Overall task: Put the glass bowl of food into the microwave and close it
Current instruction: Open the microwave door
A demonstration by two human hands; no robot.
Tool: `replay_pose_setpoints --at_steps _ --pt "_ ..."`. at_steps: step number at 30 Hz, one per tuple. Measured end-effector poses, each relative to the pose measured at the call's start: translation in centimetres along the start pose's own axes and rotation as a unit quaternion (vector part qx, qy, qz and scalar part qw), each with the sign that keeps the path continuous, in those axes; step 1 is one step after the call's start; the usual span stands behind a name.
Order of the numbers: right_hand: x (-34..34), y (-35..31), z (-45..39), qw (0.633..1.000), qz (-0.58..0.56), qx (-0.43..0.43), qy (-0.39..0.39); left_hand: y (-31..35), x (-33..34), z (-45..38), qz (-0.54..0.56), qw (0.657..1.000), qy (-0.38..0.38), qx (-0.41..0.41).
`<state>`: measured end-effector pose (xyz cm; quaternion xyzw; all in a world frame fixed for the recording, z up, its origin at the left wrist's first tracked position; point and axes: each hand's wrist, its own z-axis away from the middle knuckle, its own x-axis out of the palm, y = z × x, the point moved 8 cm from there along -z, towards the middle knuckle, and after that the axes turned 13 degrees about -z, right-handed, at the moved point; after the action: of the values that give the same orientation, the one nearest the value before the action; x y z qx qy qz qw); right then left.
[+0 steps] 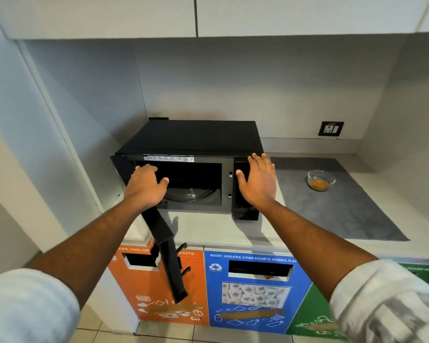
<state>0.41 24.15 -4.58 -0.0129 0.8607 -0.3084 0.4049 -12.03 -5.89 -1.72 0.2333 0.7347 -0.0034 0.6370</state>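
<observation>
The black microwave (191, 139) stands on the counter with its cavity open and the glass turntable (191, 193) visible inside. Its door (170, 258) is swung out toward me on the left. My left hand (145, 186) rests on the door's top edge, fingers curled over it. My right hand (258, 181) is flat against the microwave's control panel side, fingers spread, holding nothing. The glass bowl (321, 180) with orange-yellow food sits on a grey mat (344, 214) to the right of the microwave, apart from both hands.
White upper cabinets (196, 16) hang overhead. A wall socket (330, 128) is behind the mat. Below the counter edge are orange (144, 288), blue (255, 288) and green (312, 315) waste bin fronts. A wall closes off the left side.
</observation>
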Motion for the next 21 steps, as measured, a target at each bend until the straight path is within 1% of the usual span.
replay_pose_setpoints --at_steps 2,5,8,16,21 --pt "0.5 -0.3 0.0 0.998 0.051 -0.020 -0.033 -1.3 -0.2 0.0 -0.071 0.997 -0.032 -0.005" --pt "0.8 -0.4 0.2 0.994 0.087 -0.030 -0.052 -3.5 0.1 0.2 -0.138 0.987 -0.085 -0.019" --pt "1.2 -0.3 0.7 0.991 0.114 -0.025 -0.066 -5.4 0.2 0.5 -0.189 0.976 -0.107 -0.022" --pt "1.9 -0.2 1.1 0.988 0.132 -0.016 -0.082 -9.6 -0.6 0.6 -0.244 0.963 -0.105 -0.036" --pt "2.1 -0.1 1.2 0.987 0.137 -0.015 -0.084 -11.5 -0.9 0.8 -0.272 0.958 -0.084 -0.040"
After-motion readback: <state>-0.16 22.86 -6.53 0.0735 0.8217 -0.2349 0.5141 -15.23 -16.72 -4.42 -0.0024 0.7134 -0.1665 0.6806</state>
